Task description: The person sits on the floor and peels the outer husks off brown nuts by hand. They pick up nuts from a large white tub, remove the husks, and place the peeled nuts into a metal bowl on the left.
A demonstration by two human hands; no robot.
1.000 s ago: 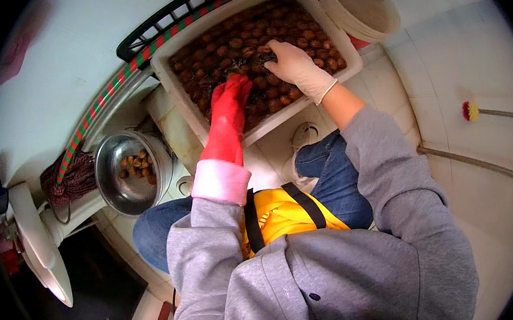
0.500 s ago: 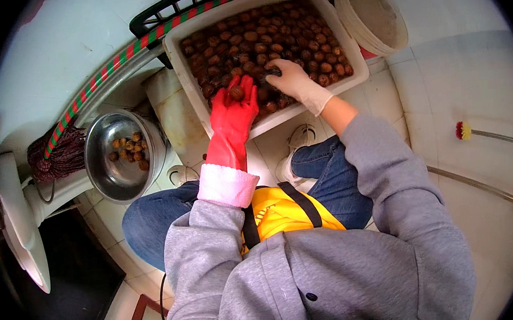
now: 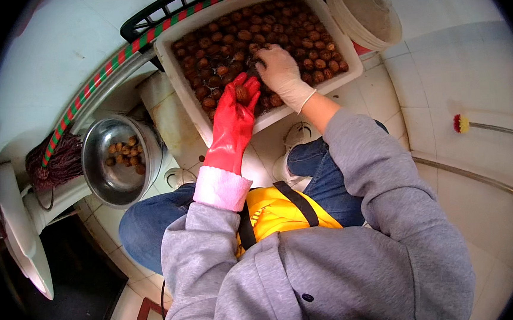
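Observation:
A white rectangular tub (image 3: 175, 85) holds many brown walnuts (image 3: 242, 35) in dark water. My left hand (image 3: 232, 117), in a long red rubber glove with a pink cuff, is closed round a walnut (image 3: 242, 94) over the tub's near side. Just right of it is my right hand (image 3: 283, 75), in a thin whitish glove, reaching down among the walnuts. Its fingers are curled, and whatever they hold, if anything, is hidden beneath them. On the left stands a metal basin (image 3: 112, 185) with several lighter walnuts (image 3: 126, 151) in it.
A whitish bucket (image 3: 365, 9) stands beside the tub's far right corner. Behind the tub is a black plastic crate (image 3: 163, 11). A mop's red-and-green striped handle (image 3: 93, 82) runs along the left to its dark red head (image 3: 51, 159). A metal pipe (image 3: 468, 173) crosses the right side.
My right hand has shifted slightly left and farther into the tub, its fingers more curled. My left fingers have closed more round the walnut. The whole view has shifted a little.

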